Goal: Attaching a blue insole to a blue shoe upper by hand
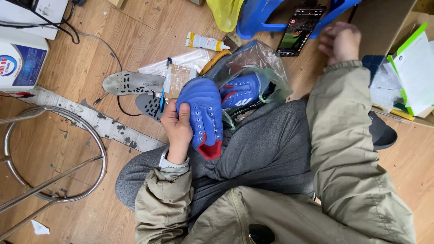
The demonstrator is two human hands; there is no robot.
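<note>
At the far left a bent metal stool frame [54, 158] lies on the wooden floor [90, 58], with a white canister [20, 61] above it. Nearer the grip, just left of the holding fingers, two grey perforated insoles [131, 82] lie flat, one partly under the other, and a blue pen [165, 86] rests across a small taped packet [180, 77]. Above them lies a white glue tube [205, 42].

The left hand [177, 126] is closed around a blue lace-up shoe [202, 113], fingers curled over its near edge, thumb along the side. The shoe is held over the grey-trousered lap, toe pointing away, red lining toward the body, eyelets without laces. The left forearm rises from an olive sleeve, with a white watch at the wrist.

Right of the grip, touching the held shoe's far side, a second blue shoe [242, 90] sits inside a clear plastic bag [262, 58]. Beyond it a phone [300, 30] leans on a blue plastic stool [257, 18].

The right hand [340, 42] is well apart from the shoe, stretched forward beside a cardboard box [384, 22], fingers loosely curled and blurred; whether it holds anything I cannot tell.
</note>
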